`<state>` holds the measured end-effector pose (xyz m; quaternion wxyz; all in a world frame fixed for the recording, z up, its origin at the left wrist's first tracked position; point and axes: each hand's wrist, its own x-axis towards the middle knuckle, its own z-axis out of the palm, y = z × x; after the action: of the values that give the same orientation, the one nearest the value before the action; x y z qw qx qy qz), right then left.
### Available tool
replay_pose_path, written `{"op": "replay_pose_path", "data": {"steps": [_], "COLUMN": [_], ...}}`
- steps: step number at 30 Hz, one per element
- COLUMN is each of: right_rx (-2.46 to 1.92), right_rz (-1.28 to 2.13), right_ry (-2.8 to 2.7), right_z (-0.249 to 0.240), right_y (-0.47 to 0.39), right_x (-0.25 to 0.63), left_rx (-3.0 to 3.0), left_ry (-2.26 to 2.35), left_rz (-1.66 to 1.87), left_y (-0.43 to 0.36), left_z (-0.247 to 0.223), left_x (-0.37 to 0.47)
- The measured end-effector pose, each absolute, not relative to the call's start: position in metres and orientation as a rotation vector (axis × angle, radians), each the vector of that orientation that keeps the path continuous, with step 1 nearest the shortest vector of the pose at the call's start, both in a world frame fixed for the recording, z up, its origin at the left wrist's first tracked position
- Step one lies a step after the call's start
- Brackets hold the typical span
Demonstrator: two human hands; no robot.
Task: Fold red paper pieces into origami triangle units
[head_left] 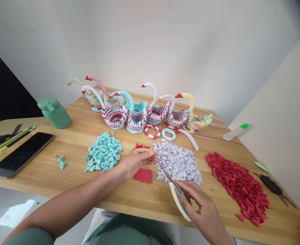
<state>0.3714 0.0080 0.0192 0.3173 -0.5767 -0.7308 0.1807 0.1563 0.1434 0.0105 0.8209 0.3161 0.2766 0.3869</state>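
Scissors with white handles point(178, 200) are gripped in my right hand point(202, 207), their blades pointing up and left. The blade tips meet a small bit of red paper point(154, 154) pinched between the thumb and fingers of my left hand point(137, 160). Whether the blades are parted there is too small to tell. Beneath my left hand lies a flat piece of red paper point(143, 176). Just behind the fingers is a small heap of red pieces point(141, 146), partly hidden. White folded paper triangles point(179, 161) are piled right beside the blades.
Several folded-paper swans point(137, 119) line the back. Before them lie a red-white ring point(152, 131), a blue-white ring point(168, 134) and a white curved neck point(188, 139). Turquoise triangles point(104, 153), a phone point(21, 154) and a green bottle point(55, 113) are left; red triangles point(237, 187) and keys point(272, 185) right.
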Motion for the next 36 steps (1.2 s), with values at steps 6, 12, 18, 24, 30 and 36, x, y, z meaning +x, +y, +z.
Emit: {"op": "replay_pose_path", "data": {"steps": [6, 12, 18, 24, 30, 36], "right_rx": [-1.526, -1.506, -1.502, -1.515, -1.541, -1.525], "right_rz": [0.273, 0.535, 0.605, 0.597, 0.637, 0.658], "right_ry": [-1.936, -1.818, -1.814, -1.852, -1.84, -1.714], "right_z": [0.017, 0.024, 0.022, 0.016, 0.014, 0.013], "right_y": [0.008, 0.006, 0.007, 0.01, 0.009, 0.007], "right_x": [0.36, 0.367, 0.369, 0.373, 0.375, 0.37], "left_rx": [0.663, 0.572, 0.546, 0.562, 0.569, 0.576], "left_ry": [0.598, 0.55, 0.53, 0.52, 0.533, 0.545], "left_rz": [0.838, 0.808, 0.789, 0.766, 0.782, 0.795], "left_y": [0.142, 0.147, 0.147, 0.147, 0.148, 0.147], "left_z": [0.006, 0.013, 0.013, 0.012, 0.012, 0.012], "left_x": [0.16, 0.154, 0.154, 0.154, 0.154, 0.154]}}
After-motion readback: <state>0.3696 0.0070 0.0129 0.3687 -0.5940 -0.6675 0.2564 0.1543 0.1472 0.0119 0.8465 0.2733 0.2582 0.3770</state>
